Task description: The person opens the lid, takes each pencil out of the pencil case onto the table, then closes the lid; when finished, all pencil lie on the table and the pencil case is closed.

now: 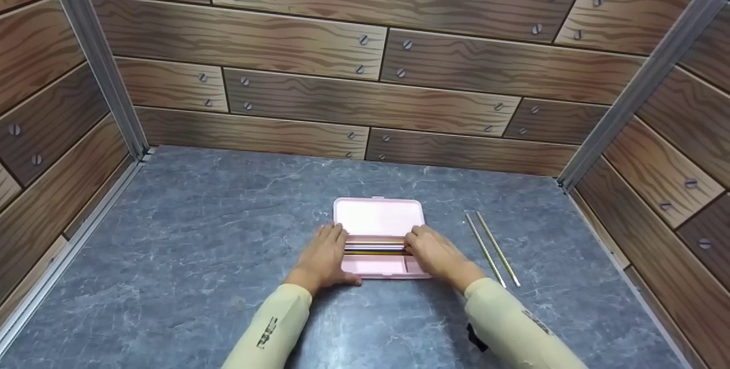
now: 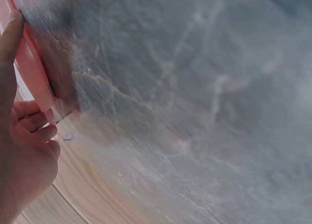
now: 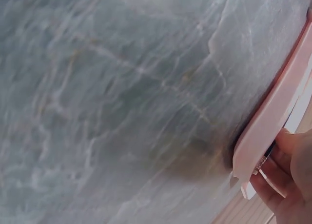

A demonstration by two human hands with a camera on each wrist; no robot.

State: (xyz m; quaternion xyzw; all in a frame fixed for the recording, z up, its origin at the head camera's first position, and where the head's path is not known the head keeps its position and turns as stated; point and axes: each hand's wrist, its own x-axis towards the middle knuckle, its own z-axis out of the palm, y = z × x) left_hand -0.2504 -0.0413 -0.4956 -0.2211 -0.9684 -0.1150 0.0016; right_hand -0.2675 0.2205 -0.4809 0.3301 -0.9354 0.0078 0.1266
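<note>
A pink pencil case lies unfolded on the table, its pale lid tipped back on the far side. Several slim pencils in mixed colours lie side by side across its middle. My left hand grips the left side of the case, thumb along the front edge and fingers at the side. At the right end, my right hand pinches the pencil ends between thumb and fingers. A dark, glittery pencil end shows between those fingers in the right wrist view.
Two shiny gold-toned sticks lie side by side on the grey marbled table, right of the case. Wood-patterned walls with grey metal corner posts enclose the back and sides.
</note>
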